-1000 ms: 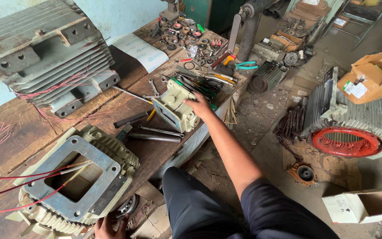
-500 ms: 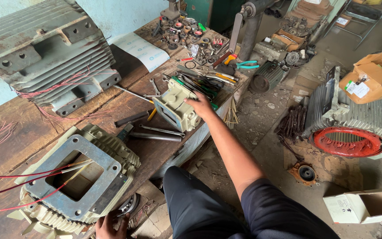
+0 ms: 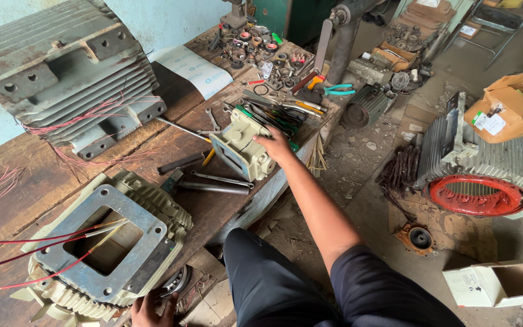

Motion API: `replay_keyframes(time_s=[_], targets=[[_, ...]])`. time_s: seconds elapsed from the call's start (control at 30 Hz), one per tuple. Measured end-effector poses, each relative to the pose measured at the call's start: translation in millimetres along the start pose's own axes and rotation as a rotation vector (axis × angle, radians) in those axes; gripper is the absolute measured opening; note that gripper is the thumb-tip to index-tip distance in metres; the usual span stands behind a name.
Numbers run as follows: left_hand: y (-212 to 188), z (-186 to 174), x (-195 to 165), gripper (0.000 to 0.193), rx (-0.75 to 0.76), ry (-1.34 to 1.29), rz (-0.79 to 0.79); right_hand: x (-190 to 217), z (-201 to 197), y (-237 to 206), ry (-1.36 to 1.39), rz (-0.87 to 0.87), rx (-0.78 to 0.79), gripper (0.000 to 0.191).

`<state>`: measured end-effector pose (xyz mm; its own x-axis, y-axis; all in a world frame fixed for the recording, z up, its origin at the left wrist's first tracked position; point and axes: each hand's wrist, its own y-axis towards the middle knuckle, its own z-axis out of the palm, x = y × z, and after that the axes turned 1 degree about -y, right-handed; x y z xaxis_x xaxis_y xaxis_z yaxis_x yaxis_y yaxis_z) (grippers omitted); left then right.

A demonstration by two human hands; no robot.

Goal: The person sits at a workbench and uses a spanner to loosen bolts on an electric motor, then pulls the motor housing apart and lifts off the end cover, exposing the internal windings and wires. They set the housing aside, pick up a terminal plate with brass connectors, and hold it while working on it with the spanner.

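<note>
Head view looks down on a long wooden workbench (image 3: 171, 142) that runs along a pale wall, with a dusty concrete floor beside it. Biggest on the bench is a grey finned motor housing (image 3: 62, 66) at the far left, reddish wires spilling from its end. Nearer the person sits a cream finned motor body (image 3: 107, 245) with a square grey flange on top and 3 red and pale leads trailing off to the left. On the floor to the right stands another finned motor (image 3: 476, 175) with a red ring at its open end, and 2 cardboard boxes lie near it.

Between the 2 bench motors, toward the bench edge, rests the cream terminal box (image 3: 240, 145), tilted with its open face toward the cream motor. The right hand (image 3: 278, 147) reaches out at arm's length and lies against the box's right side, fingers curled round its upper edge in a grip. Steel rods (image 3: 216, 183) lie just beside the box, and a clutter of screwdrivers and pliers (image 3: 282, 115) sits behind it.

The left hand (image 3: 152, 307) is at the bottom edge, touching the underside of the cream motor body; its fingers are mostly hidden, so I cannot tell how they are set.
</note>
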<state>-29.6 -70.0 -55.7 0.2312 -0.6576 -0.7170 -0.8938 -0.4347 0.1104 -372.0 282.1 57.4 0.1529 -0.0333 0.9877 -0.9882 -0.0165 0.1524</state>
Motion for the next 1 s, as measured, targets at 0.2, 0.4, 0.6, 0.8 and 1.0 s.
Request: replay_keyframes(time_s=[0.2, 0.4, 0.6, 0.8, 1.0], targets=[[-1.4, -0.4, -0.1, 0.045, 0.0, 0.043, -0.023, -0.7, -0.3, 1.0, -0.005, 0.003, -0.005, 0.042], [-0.6, -4.6, 0.4, 0.045, 0.06, -0.004, -0.023, -1.4, 0.4, 2.5, -0.018, 0.006, -0.009, 0.043], [-1.0, -4.8, 1.8, 0.049, 0.073, 0.029, -0.049, -0.9, 0.1, 2.1, -0.047, 0.004, -0.018, 0.046], [-0.8, -3.5, 1.5, 0.049, 0.056, 0.01, -0.029, -0.4, 0.3, 2.0, -0.014, -0.006, -0.013, 0.046], [-0.3, -4.7, 0.3, 0.047, 0.089, 0.007, -0.066, 1.6, 1.0, 0.6, -0.019, 0.022, -0.025, 0.046]])
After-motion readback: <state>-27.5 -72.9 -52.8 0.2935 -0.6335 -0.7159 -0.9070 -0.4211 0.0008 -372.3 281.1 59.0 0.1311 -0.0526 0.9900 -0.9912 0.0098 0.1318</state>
